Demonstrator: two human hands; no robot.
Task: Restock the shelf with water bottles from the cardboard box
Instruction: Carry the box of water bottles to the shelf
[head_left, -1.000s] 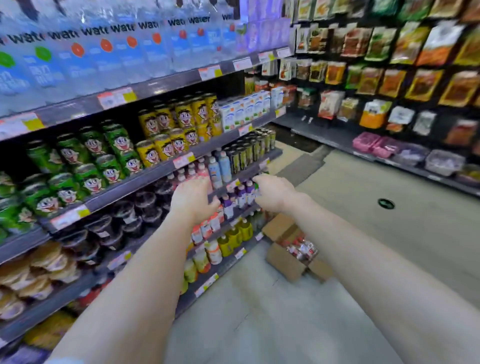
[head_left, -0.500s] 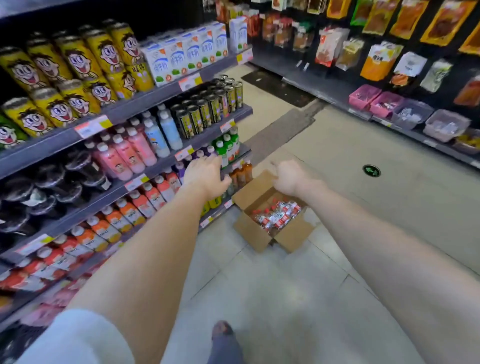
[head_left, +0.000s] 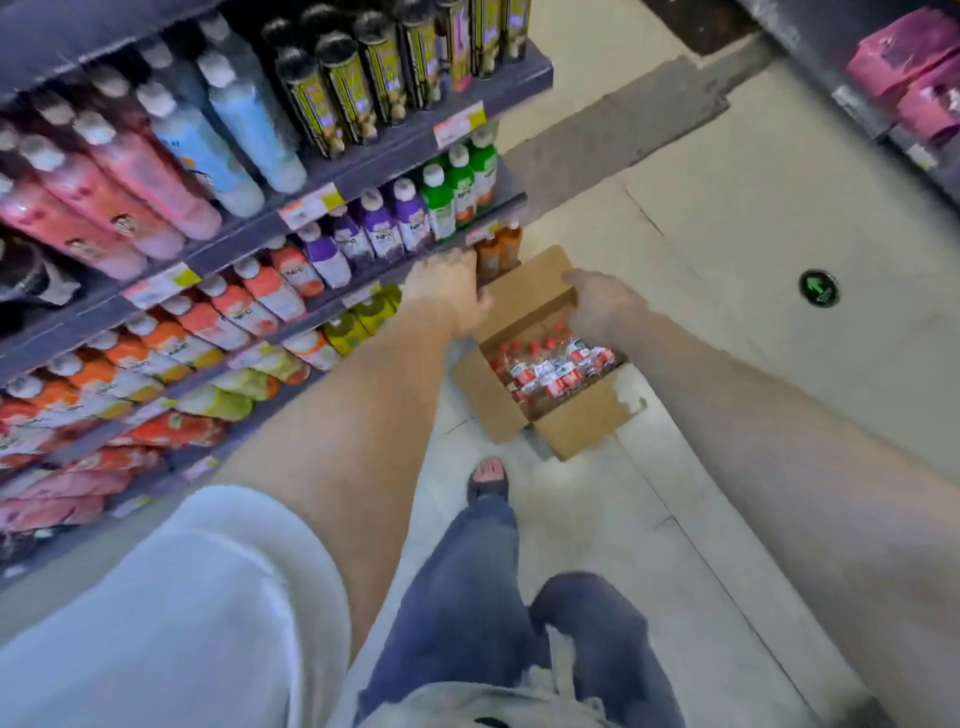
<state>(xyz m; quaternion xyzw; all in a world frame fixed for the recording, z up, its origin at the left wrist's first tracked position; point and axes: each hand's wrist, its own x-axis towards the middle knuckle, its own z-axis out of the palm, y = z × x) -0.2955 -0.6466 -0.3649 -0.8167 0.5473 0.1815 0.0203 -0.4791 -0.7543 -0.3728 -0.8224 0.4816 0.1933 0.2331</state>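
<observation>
An open cardboard box lies on the floor beside the shelving, its flaps folded outward. Inside it lie several small clear water bottles with red caps and red labels. My left hand hovers above the box's left far corner, next to the lower shelf edge, fingers loosely bent and holding nothing. My right hand hangs over the box's far right side, fingers pointing down at the bottles, also holding nothing. The frame is motion-blurred, so finger detail is soft.
Drink shelves run along the left, packed with pink, blue, orange, purple and green bottles and dark cans. My sandalled foot stands just in front of the box. A second display lines the far right. A green floor sticker marks the aisle.
My view has tilted down from the upper shelves to the floor. Both hands have dropped from shelf height to just above the open box. I have stepped closer to it.
</observation>
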